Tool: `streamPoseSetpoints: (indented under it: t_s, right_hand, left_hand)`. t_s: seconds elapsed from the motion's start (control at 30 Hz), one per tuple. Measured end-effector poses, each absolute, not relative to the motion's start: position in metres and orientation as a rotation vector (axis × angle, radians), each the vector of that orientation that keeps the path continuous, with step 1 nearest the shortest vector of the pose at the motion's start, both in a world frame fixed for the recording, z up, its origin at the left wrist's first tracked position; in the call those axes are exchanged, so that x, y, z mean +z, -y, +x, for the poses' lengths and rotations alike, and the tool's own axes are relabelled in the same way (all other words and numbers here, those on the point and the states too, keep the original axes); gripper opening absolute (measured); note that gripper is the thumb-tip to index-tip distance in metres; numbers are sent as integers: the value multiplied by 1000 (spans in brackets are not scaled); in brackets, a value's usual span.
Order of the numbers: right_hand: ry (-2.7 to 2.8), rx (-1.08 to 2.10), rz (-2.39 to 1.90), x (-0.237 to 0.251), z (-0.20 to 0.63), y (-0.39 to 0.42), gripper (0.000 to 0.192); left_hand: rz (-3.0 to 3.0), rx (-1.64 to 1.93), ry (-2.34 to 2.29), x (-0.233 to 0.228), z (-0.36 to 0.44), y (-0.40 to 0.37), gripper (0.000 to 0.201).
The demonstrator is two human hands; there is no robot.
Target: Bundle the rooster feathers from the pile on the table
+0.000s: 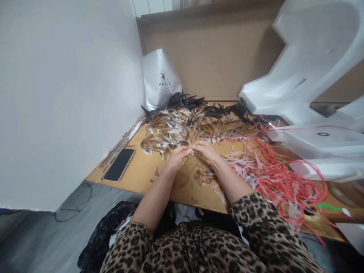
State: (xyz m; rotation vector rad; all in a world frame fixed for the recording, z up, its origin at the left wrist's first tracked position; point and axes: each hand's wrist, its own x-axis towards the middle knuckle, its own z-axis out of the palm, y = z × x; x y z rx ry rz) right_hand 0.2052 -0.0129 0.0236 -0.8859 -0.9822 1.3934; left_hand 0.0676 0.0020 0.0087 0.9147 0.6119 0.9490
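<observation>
A heap of brown, white and black feathers (182,123) lies across the far part of a yellow-brown table (142,176). My left hand (179,155) and my right hand (205,149) meet at the near edge of the heap, fingertips pinched together on a small bunch of brown feathers (194,138). Both forearms reach in from leopard-print sleeves. Loose feather scraps (203,176) lie on the table between my wrists.
A tangle of red and pink strings (273,176) spreads right of my hands. A black phone (119,164) and thin sticks (121,146) lie at the left edge. A white PPGZ bag (160,79) stands behind. White moulded foam pieces (313,76) crowd the right. White wall on the left.
</observation>
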Motion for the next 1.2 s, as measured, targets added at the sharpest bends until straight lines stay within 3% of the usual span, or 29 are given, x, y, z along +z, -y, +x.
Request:
streamPoseSetpoints:
  t_s: [0.43, 0.63, 0.87, 1.2]
  right_hand:
    - [1240, 969, -1216, 28, 210, 12, 18]
    - [1257, 1026, -1153, 30, 208, 14, 18]
    - [967, 1397, -849, 16, 197, 11, 25]
    - [996, 1192, -973, 11, 192, 8, 27]
  left_hand:
    - [1137, 1167, -897, 12, 71, -2, 31]
    - [1139, 1138, -888, 8, 67, -5, 30]
    - [1034, 1221, -746, 5, 70, -5, 30]
    - [1058, 1295, -845, 12, 74, -2, 30]
